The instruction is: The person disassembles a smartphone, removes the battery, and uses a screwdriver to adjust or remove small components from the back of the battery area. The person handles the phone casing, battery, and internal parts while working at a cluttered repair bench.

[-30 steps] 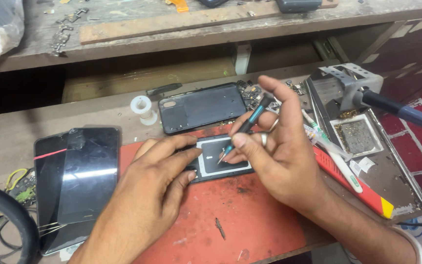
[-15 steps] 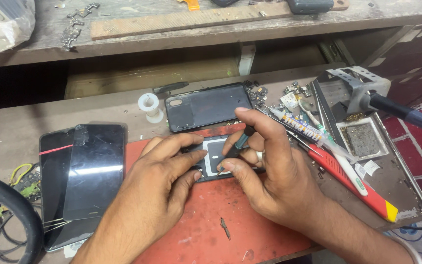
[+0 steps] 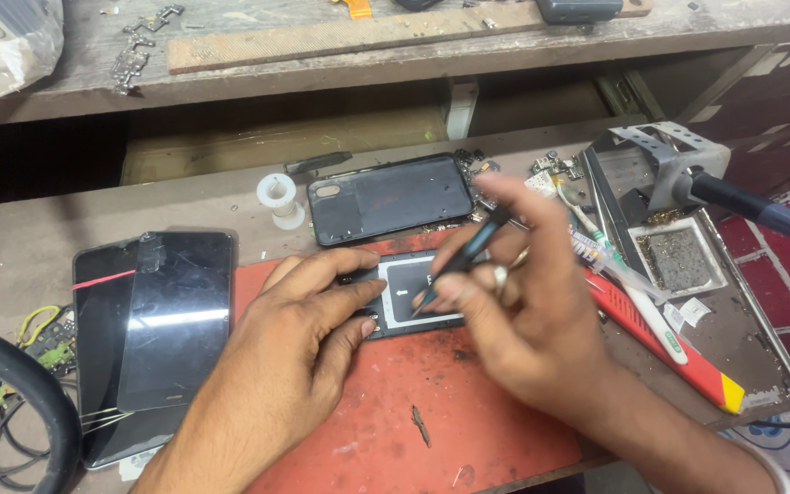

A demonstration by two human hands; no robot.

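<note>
The opened phone (image 3: 413, 297) lies face down on the red work mat (image 3: 395, 421), near the mat's far edge, its dark battery showing. The left hand (image 3: 308, 334) comes in from the near left of the phone, palm down, fingers spread and lightly curled; the thumb and forefinger press on the phone's left end and pin it to the mat. The right hand (image 3: 514, 316) reaches over from the near right of the phone, wrist raised, fingers bunched around a thin dark tool (image 3: 459, 261), held like a pen. The tool slants down to the left, and its tip meets the battery near the phone's middle. A ring sits on one finger of this hand.

Just beyond the phone lies a separate black back cover (image 3: 390, 197), with a small white spool (image 3: 281, 199) to its left. Left of the phone, off the mat, two dark screen panels (image 3: 153, 320) lie stacked. Right of the phone rest a red-handled tool (image 3: 669, 352) and a metal soldering stand (image 3: 674, 215).
</note>
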